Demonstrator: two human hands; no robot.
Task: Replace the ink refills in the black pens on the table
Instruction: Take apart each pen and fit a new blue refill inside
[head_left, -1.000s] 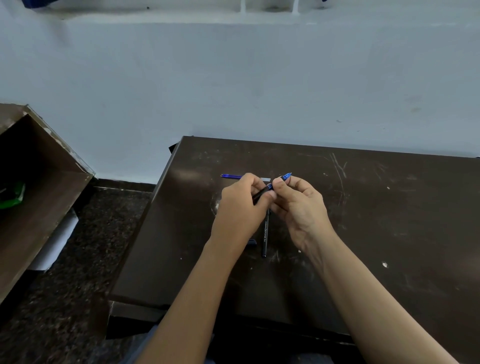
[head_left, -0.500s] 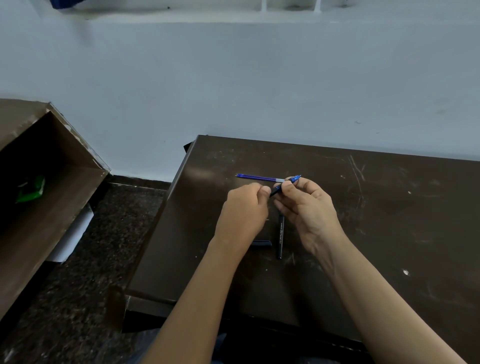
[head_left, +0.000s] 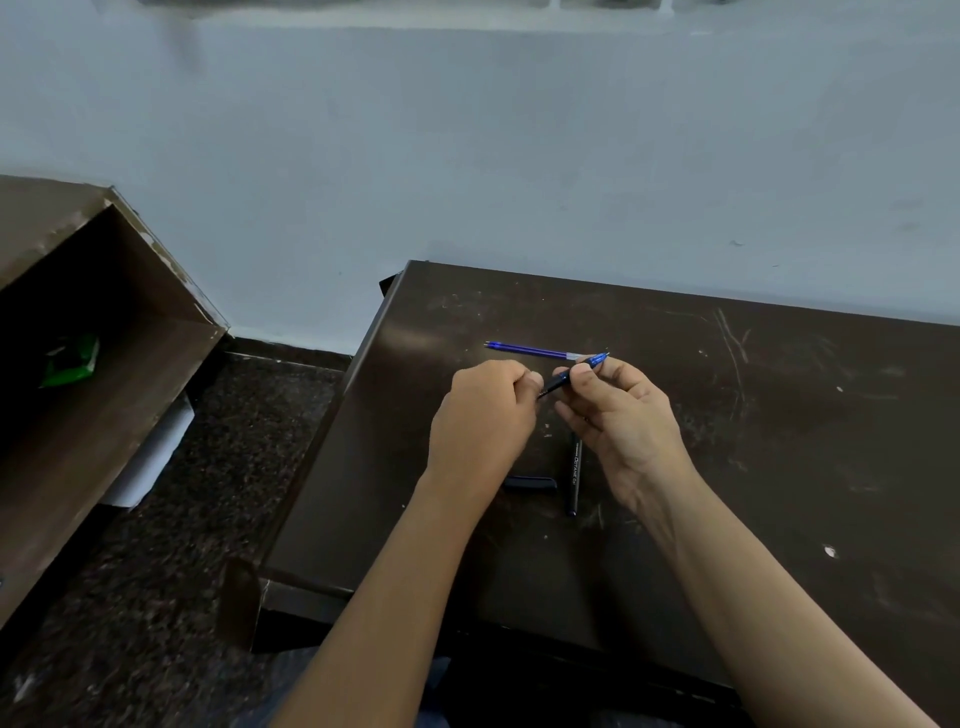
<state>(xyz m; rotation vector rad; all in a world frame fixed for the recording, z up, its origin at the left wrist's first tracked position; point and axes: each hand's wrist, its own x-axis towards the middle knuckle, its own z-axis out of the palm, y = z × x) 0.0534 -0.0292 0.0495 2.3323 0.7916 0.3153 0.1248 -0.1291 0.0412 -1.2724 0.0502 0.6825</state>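
1. Dark brown table, glossy top, heavily scratched: long pale scratch marks toward the far right, small white specks and chips scattered on the right side, dull smudges in the middle.
2. Table's far edge sits against a plain pale blue-grey wall; a ledge runs along the top of the wall, detail blurred.
3. Floor left of the table is dark speckled stone, with a dark skirting strip at the wall's base.
4. Far left: brown wooden shelf unit, edges chipped, open side toward the camera; something green lies inside it, identity unclear. A white sheet pokes out under it.
5. Left hand is curled into a fist over the table, fingertips pinched together at the lower end of a pen part; what it grips is hidden by the fingers.
6. Right hand pinches a short blue-and-black pen piece between thumb and forefinger, tilted, blue tip pointing up right, other fingers loose.
7. Both hands are raised above the tabletop, nearly touching each other.
8. Blue refill lies flat on the table just beyond the hands, running left to right.
9. Black pen barrel with white lettering lies on the table below the right hand, pointing toward the camera.
10. Black cap lies just left of that barrel, partly behind the left wrist.
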